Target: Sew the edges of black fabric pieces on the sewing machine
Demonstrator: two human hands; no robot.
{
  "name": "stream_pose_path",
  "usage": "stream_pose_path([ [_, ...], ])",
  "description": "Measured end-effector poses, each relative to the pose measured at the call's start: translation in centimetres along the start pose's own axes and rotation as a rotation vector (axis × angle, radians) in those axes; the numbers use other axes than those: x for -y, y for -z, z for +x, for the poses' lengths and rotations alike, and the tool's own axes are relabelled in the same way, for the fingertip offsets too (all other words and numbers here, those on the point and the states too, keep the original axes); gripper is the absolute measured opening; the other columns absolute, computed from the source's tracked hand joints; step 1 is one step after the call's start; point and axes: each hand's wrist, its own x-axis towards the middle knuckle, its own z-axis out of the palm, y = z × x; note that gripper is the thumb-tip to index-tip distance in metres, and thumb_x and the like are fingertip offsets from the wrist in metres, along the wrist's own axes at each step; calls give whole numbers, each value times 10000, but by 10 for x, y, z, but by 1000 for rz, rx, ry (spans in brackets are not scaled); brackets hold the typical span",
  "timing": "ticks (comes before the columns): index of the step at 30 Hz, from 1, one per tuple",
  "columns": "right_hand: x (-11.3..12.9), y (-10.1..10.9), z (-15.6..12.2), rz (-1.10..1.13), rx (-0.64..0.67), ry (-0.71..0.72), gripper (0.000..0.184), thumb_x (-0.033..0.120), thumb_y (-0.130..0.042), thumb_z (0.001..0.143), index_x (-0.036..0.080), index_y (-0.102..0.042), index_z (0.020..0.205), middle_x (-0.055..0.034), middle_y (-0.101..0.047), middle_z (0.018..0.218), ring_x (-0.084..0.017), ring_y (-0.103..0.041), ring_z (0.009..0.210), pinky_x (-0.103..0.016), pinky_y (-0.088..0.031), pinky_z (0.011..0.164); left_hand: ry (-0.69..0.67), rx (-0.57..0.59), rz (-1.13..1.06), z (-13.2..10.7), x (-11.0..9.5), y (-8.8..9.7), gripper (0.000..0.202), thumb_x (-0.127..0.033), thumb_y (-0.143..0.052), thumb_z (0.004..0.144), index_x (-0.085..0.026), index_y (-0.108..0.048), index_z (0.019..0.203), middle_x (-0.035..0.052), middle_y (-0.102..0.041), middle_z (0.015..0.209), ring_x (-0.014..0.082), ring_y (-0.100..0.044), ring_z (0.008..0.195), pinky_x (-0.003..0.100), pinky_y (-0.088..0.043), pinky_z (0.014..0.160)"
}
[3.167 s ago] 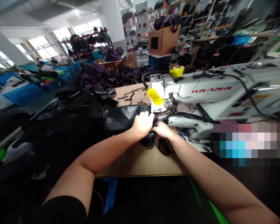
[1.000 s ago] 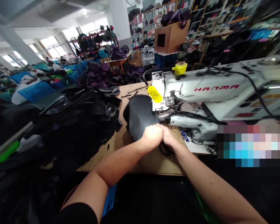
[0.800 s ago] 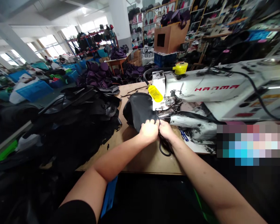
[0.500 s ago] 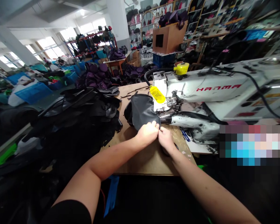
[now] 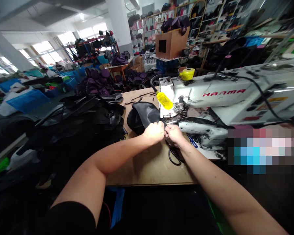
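The black piece (image 5: 150, 112) I hold is smooth, slightly glossy and soft, bulging into a rounded, folded shape over the tabletop (image 5: 152, 168). Its near right edge is gripped in my left hand (image 5: 154, 132) and right hand (image 5: 174, 133), just beside the needle end of the sewing machine (image 5: 222, 99).

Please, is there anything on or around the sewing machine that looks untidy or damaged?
Two small things. Thin black scraps lie scattered on the tabletop behind the black piece, looking untidy. The white sewing machine has dark marks on its lower arm; I cannot tell dirt from wear.
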Motion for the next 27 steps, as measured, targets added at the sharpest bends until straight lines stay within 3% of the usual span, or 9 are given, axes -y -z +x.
stream_pose_path([
  [6,-1,6,-11,168,115,15,249,418,-556,801,184,-585,722,-32,-660,671,-117,-538,532,-236,-431,517,-410,-90,104,-24,45,2,334,-142,-339,1014,-86,-668,1040,148,-668,952,222,-626,858,339,-433,717],
  [10,-4,7,-16,213,128,36,239,414,-598,772,178,-591,732,-10,-633,665,-105,-515,534,-236,-418,526,-480,-72,122,-21,54,4,297,-143,-391,1004,-87,-676,1065,131,-706,904,193,-657,749,300,-436,637],
  [15,-10,-5,-17,322,50,12,258,432,-637,748,179,-587,749,12,-606,655,-87,-476,519,-217,-366,497,-410,25,123,-14,42,8,250,-141,-473,957,-92,-717,977,127,-732,848,214,-699,705,303,-485,620],
  [20,-6,-18,-18,536,-35,-72,309,453,-731,686,198,-565,738,51,-535,568,-79,-432,486,-206,-334,460,-238,44,-17,-3,17,13,216,-154,-549,925,-101,-758,919,145,-746,852,223,-726,762,310,-552,712],
  [27,3,-10,-18,556,-84,-66,337,477,-774,611,192,-636,727,-18,-686,701,-195,-618,720,-311,-497,677,140,97,-269,12,-35,14,285,-47,-506,917,-11,-731,1089,215,-724,1028,268,-729,930,349,-589,801],
])
